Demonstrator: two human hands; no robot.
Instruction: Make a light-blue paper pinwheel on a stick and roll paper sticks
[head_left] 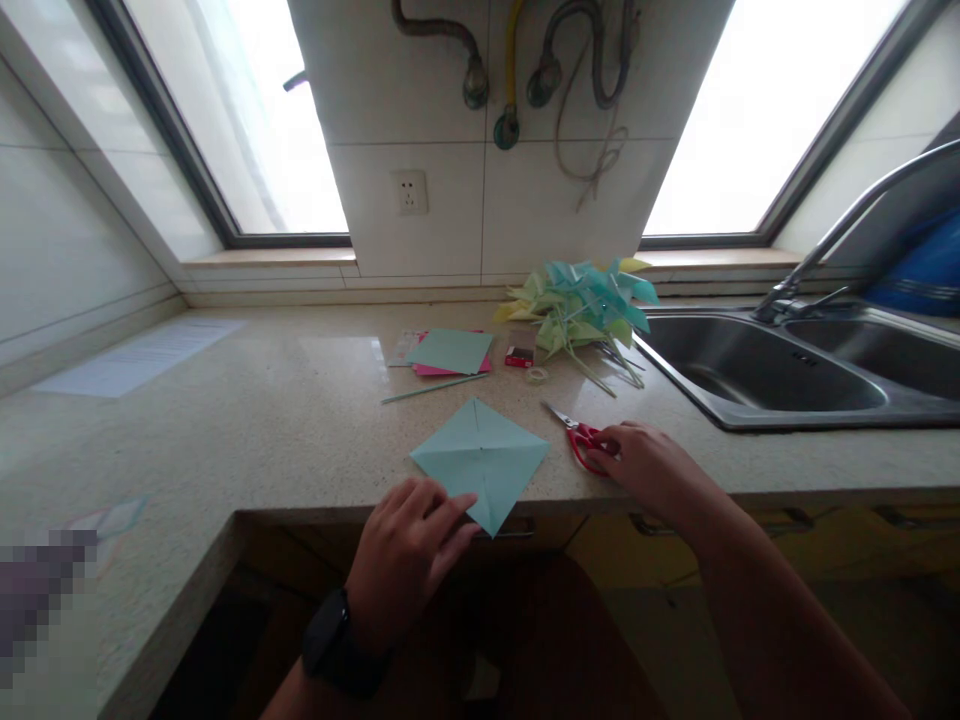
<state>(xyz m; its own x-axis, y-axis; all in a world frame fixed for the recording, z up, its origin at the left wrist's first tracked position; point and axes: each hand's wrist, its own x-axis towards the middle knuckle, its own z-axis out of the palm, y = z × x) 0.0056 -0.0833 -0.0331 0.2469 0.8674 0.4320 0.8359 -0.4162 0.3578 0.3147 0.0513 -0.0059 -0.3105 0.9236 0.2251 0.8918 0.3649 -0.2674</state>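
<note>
A light blue square of paper (484,455) lies turned like a diamond on the counter, its near corner jutting past the front edge. Crease lines cross it, and short dark marks run along them. My left hand (409,535), with a dark watch on its wrist, pinches the paper near that corner between thumb and fingers. To the right of the paper, my right hand (645,460) has its fingers closed on the red handles of a pair of scissors (577,442). The scissor blades point away to the left and do not touch the paper.
Behind the paper are a stack of coloured paper (454,352), a thin stick (431,389), a small red box (520,357) and a pale ring (537,375). Paper pinwheels (585,305) lie piled beside the sink (765,370). A printed sheet (142,355) is at left.
</note>
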